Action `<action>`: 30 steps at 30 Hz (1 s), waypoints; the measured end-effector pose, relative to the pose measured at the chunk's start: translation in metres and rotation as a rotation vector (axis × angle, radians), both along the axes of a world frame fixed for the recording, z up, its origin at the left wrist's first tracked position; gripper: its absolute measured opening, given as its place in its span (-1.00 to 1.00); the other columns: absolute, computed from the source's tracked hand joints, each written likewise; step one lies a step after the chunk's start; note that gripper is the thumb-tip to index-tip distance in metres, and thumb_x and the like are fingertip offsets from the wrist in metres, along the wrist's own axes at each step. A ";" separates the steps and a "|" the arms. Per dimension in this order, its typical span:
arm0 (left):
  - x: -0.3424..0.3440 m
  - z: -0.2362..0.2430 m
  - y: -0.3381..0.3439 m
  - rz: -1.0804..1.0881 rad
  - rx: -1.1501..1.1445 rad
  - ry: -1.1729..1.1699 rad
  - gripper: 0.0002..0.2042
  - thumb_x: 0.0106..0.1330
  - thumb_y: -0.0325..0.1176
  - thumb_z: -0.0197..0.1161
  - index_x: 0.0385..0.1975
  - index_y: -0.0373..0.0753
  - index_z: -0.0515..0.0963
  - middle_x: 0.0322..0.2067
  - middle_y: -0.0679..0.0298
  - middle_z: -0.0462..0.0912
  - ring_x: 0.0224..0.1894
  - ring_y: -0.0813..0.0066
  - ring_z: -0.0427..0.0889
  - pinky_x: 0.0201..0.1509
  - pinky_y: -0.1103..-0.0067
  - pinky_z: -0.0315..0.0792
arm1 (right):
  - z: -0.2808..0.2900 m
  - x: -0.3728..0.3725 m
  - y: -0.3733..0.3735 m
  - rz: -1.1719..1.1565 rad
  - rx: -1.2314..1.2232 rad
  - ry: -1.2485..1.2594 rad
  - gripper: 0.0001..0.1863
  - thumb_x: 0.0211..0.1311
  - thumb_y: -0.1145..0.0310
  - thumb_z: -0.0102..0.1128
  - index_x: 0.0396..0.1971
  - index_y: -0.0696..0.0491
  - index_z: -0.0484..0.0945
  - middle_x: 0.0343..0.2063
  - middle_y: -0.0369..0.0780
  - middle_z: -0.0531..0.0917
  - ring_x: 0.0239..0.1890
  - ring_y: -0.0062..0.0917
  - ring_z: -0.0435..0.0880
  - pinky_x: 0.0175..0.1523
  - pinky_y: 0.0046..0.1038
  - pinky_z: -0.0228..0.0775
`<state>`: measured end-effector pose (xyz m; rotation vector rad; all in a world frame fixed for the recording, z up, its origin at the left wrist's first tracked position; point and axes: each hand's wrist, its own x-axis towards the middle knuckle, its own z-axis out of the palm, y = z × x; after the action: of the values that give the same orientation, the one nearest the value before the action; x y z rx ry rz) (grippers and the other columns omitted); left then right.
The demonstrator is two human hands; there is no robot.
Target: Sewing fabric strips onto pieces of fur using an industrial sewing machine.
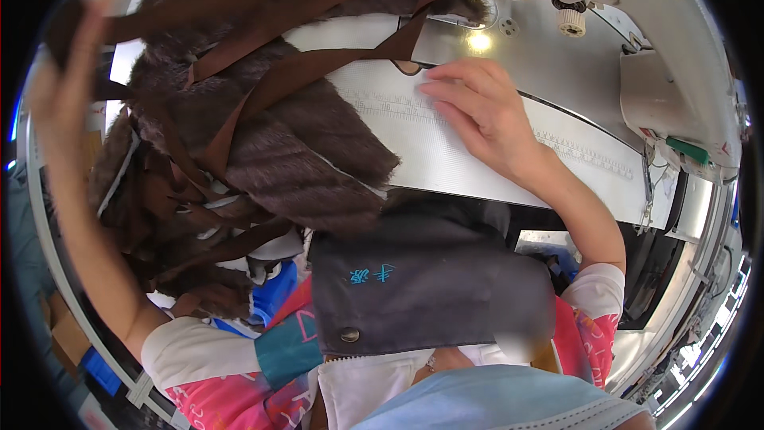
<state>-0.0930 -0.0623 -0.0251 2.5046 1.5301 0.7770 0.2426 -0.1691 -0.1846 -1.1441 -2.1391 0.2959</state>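
My left hand (70,84) is raised at the far left, smeared by motion, beside the end of a wide brown ribbon (131,25); whether its fingers grip the ribbon cannot be made out. Over the white sewing table (434,151) hovers my right hand (481,107), fingers loosely bent and a little apart, holding nothing. Its fingertips are close to a small dark loop at the table's cut-out. Dark brown fur pieces (318,131) are heaped across the table's left side and hang over its front edge. Another brown ribbon (270,99) twists across the fur toward the needle area.
A sewing machine (668,40) rises at the upper right, its lamp lighting the metal bed (549,52). Ruler markings (585,151) run along the table. A dark apron (422,279) covers my front. Cardboard (68,330) and blue items lie low at the left.
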 end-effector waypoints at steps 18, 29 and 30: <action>0.096 -0.146 0.013 -0.611 -0.215 -0.094 -0.75 0.00 -0.51 0.29 -0.27 -0.31 0.50 -0.34 0.14 0.51 -0.26 0.10 0.52 -0.22 0.38 0.40 | 0.005 -0.013 0.025 -0.113 -0.439 0.464 -0.70 0.12 0.38 0.15 -0.12 0.12 0.57 -0.18 -0.12 0.63 -0.16 -0.24 0.61 -0.06 -0.37 0.43; 0.162 -0.164 0.027 -0.547 -0.143 -0.179 -0.72 0.13 -0.48 0.23 -0.12 -0.16 0.56 -0.41 0.19 0.49 -0.32 0.16 0.54 -0.25 0.41 0.42 | -0.004 0.019 -0.006 -0.192 0.143 -0.320 -0.64 -0.02 0.28 0.34 -0.16 -0.01 0.58 -0.02 -0.29 0.55 -0.08 -0.42 0.48 -0.03 -0.40 0.30; 0.162 -0.171 0.035 -0.498 -0.064 -0.128 -0.68 0.15 -0.48 0.21 -0.06 -0.15 0.55 -0.43 0.20 0.46 -0.36 0.19 0.51 -0.26 0.44 0.41 | -0.006 0.020 -0.003 -0.175 0.163 -0.316 -0.65 -0.02 0.29 0.34 -0.17 0.00 0.58 -0.03 -0.29 0.55 -0.08 -0.43 0.48 -0.04 -0.41 0.31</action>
<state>0.0691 -0.0277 -0.1960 2.5617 0.8185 0.7671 0.2626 -0.1716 -0.1906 -1.3414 -2.2614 -0.1466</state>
